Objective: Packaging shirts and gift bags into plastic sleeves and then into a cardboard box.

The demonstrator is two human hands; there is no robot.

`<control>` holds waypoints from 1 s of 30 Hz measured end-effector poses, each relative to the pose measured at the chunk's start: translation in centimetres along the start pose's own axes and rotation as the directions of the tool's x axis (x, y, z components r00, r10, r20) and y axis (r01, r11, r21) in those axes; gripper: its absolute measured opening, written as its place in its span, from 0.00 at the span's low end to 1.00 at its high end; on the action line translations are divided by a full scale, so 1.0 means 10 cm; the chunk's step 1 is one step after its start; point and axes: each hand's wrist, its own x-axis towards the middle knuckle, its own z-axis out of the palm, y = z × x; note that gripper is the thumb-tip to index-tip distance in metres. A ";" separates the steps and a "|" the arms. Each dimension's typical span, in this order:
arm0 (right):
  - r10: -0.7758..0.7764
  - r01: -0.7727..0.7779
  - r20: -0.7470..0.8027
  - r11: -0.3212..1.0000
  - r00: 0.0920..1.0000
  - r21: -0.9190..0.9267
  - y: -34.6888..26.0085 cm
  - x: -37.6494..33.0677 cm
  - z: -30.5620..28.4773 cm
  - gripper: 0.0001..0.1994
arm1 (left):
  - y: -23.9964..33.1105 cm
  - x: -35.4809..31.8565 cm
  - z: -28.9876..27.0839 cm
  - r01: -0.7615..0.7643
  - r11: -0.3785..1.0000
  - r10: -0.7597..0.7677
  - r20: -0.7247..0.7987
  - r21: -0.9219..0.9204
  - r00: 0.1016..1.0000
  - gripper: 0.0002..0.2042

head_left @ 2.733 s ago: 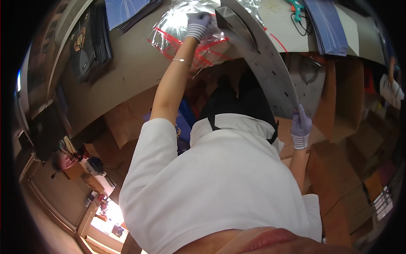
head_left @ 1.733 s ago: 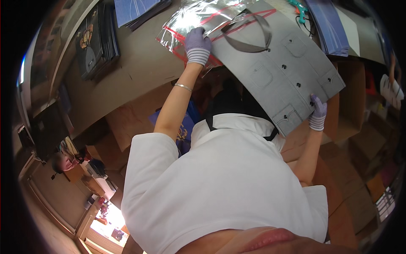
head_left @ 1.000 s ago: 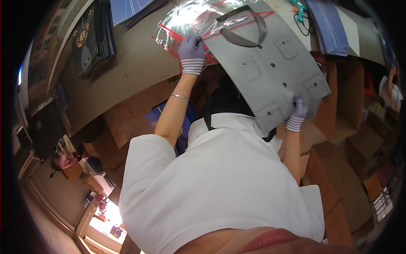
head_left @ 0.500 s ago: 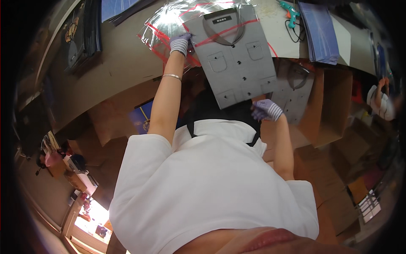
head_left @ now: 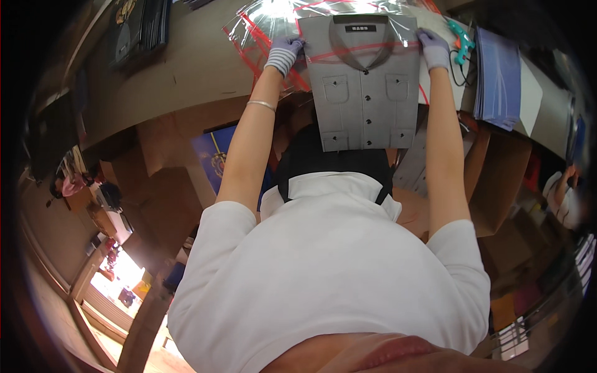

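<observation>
A flat, stiff-looking folded grey shirt [head_left: 350, 115], with collar, buttons and pockets, lies at the table's near edge, its lower end jutting over it. Around its collar end spreads a clear plastic bag [head_left: 252, 31] with red edge strips; one strip crosses the shirt. My left hand [head_left: 285, 53], in a striped glove, pinches at the shirt's upper left side, where bag and shirt edge meet. On the opposite side my gloved right hand [head_left: 433, 50] has its fingers closed at the shirt's upper right edge. Exactly which layers each hand holds is hard to see.
To the right on the table are a teal glue gun [head_left: 461, 42] with a black cord and a stack of blue sheets [head_left: 499, 81]. A dark stack [head_left: 142, 28] sits at far left. Below the table stand an open cardboard box [head_left: 497, 180] and a blue printed item [head_left: 214, 152].
My right hand has risen from below the shirt to its upper right edge. The shirt has turned straighter, and my left hand stays at its upper left side.
</observation>
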 end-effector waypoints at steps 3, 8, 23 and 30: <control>0.150 -0.137 -0.024 0.947 0.988 0.292 0.20 -0.19 -0.13 0.13 | -0.15 -0.15 0.15 -0.070 0.978 0.067 -0.023 -0.198 0.998 0.10; 0.227 -0.230 0.040 0.948 0.973 0.218 -0.28 -0.30 -0.34 0.13 | -0.50 -0.26 0.09 -0.143 0.990 0.144 -0.075 0.013 0.987 0.12; 0.024 0.036 0.247 0.971 0.969 -0.235 -0.02 -0.09 -0.26 0.12 | -0.36 0.28 0.20 -0.081 0.988 0.056 -0.184 -0.132 0.981 0.11; 0.154 -0.132 0.409 0.988 0.900 -0.082 0.33 -0.52 -0.31 0.10 | -0.47 0.20 0.19 -0.221 0.975 0.223 -0.159 0.027 0.962 0.11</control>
